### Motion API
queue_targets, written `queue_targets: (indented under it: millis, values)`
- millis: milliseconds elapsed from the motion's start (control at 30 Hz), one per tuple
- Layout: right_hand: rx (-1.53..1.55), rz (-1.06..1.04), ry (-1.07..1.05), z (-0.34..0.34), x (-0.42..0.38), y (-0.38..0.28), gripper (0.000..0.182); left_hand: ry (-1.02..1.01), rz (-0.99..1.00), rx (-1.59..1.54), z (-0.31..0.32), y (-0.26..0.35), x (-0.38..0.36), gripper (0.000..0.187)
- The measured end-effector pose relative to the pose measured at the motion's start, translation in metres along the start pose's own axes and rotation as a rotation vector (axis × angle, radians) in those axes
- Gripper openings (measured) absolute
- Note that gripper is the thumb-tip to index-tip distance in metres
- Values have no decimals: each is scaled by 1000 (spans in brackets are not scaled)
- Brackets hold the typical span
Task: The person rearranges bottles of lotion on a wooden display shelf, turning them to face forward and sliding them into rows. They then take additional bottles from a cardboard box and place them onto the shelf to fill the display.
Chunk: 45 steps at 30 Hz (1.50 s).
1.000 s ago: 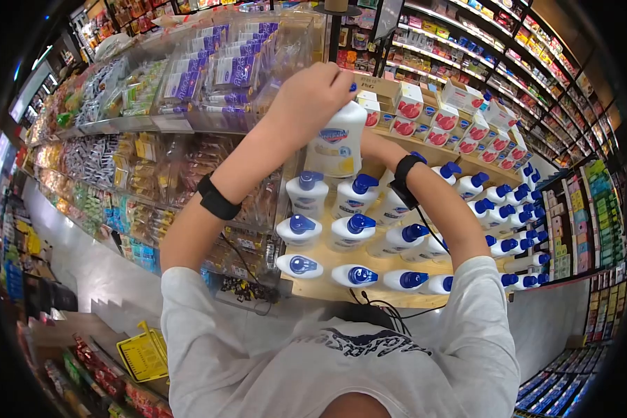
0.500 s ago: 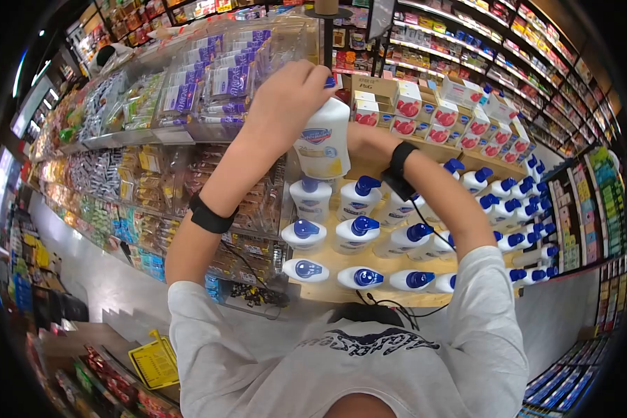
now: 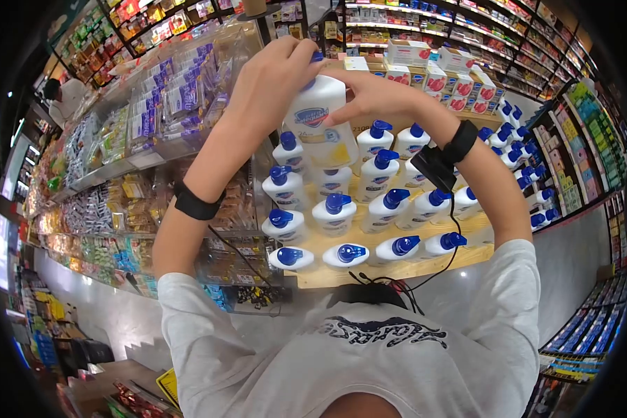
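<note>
A: Upper centre of the frame: white pump bottle (image 3: 318, 118) held up off the display; left hand (image 3: 275, 80) closed over its blue pump top, fingers curled round the neck; right hand (image 3: 369, 97) on the bottle's right shoulder, fingers fairly straight and pressed flat against it, thumb side hidden, so I cannot tell how fully it wraps.

B: Reason for that hold, as you judge it?

A: One hand clamps the top, the other steadies the body; a two-handed hold probably keeps the bottle upright, label facing the camera.

B: Below it?

A: Centre of the frame: wooden display stand (image 3: 390, 268) with rows of matching bottles (image 3: 333, 212), pump heads forward; they stand close together, most likely so that the stock faces the aisle. Black band on each wrist; the right one (image 3: 446, 157) carries a small device with a cable trailing down to the chest.

B: Surroundings?

A: Left of frame: shelves of packaged goods (image 3: 153, 118); upper right: red-and-white boxes (image 3: 435, 76) behind the bottles; another person (image 3: 63, 97) at far upper left, well apart.
</note>
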State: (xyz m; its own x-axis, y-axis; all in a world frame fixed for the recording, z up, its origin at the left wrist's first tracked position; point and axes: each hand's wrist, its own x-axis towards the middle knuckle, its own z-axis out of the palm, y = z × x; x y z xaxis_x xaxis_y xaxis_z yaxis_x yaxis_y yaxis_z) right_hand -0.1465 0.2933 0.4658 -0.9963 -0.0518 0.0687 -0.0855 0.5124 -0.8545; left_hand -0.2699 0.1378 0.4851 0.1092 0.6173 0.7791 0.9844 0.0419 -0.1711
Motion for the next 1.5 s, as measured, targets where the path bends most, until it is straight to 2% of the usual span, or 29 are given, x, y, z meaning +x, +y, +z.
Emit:
queue_targets:
  millis: [67, 167, 267, 300, 400, 433, 533, 633, 733, 833, 933, 967, 1067, 1100, 1200, 1400, 1500]
  values:
    - [0, -13, 57, -5, -7, 8, 67, -30, 15, -4, 9, 2, 4, 21]
    - [-207, -68, 197, -7, -13, 24, 62, -49, 85, -11, 21, 6, 10, 19]
    - [-448, -177, 395, -5, -15, 50, 57, -57, 81, -4, 38, 8, 12, 18]
    - [-478, -274, 445, -5, -14, 65, 51, -78, 66, -3, 45, 5, 11, 18]
    - [-556, -155, 501, -12, -19, 89, 47, -137, 28, -1, 67, -6, 8, 19]
    - [-516, -159, 512, -14, -25, 94, 35, -151, 20, -7, 73, -7, 7, 19]
    - [-603, -118, 483, -24, -46, 107, 22, -193, 36, -7, 86, -7, 8, 20]
    - [-619, -19, 435, -29, -69, 111, 21, -243, 80, -7, 97, -1, 8, 21]
    - [-630, 101, 406, -32, -80, 141, 24, -341, 70, -49, 114, -1, 0, 21]
    - [-759, 20, 433, -29, -67, 181, 28, -463, 80, -53, 128, -4, -14, 21]
    - [-739, 132, 377, -16, -50, 197, 20, -564, 77, -63, 135, -3, -22, 21]
    - [-746, 213, 313, -13, -46, 196, 20, -590, 72, -69, 140, -4, -27, 22]
    - [-874, 262, 300, 1, -24, 210, 22, -613, 83, -68, 156, -9, -45, 24]
    - [-950, 220, 311, 4, -21, 213, 24, -620, 75, -56, 160, -6, -51, 25]
    - [-803, 189, 203, -8, -27, 198, 34, -702, 56, -42, 158, -3, -59, 28]
    - [-797, 179, 214, -33, -22, 204, 31, -695, -7, -64, 172, -10, -77, 28]
    - [-748, 175, 256, -45, -24, 188, 30, -703, 52, -128, 177, -10, -85, 26]
